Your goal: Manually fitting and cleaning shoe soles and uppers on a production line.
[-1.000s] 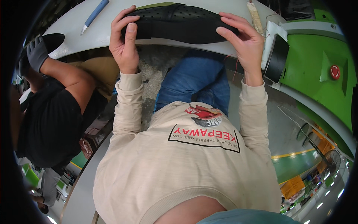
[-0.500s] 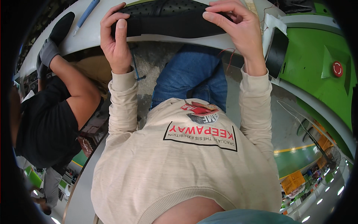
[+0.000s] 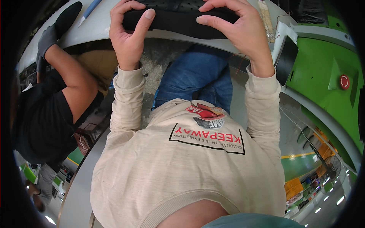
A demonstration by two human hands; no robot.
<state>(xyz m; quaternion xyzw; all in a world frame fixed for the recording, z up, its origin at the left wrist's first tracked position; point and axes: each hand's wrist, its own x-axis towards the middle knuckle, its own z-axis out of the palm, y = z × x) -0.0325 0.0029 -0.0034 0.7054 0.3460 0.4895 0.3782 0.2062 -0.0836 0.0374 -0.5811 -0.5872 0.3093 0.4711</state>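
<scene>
A long black shoe upper (image 3: 182, 27), dotted with small holes along its far part and smooth along its near side, spans the space between my hands over the table's near edge. My left hand (image 3: 129, 41) grips its left end, thumb on the near side and fingers curled over the top. At the other end, my right hand (image 3: 247, 32) pinches it between thumb and fingers. The picture's upper border cuts off the far part of the upper.
A blue-handled tool (image 3: 90, 10) lies on the pale table (image 3: 97, 32). Further left, a co-worker's grey-gloved hand (image 3: 47, 45) holds a black sole-shaped piece (image 3: 69, 18). A dark phone-like screen (image 3: 287, 60) and a green machine (image 3: 317, 72) with a red button (image 3: 344, 82) stand right.
The shoe upper and both hands sit slightly higher in the picture. My left hand has shifted a little right, and its thumb has moved further over the upper. Both hands keep hold.
</scene>
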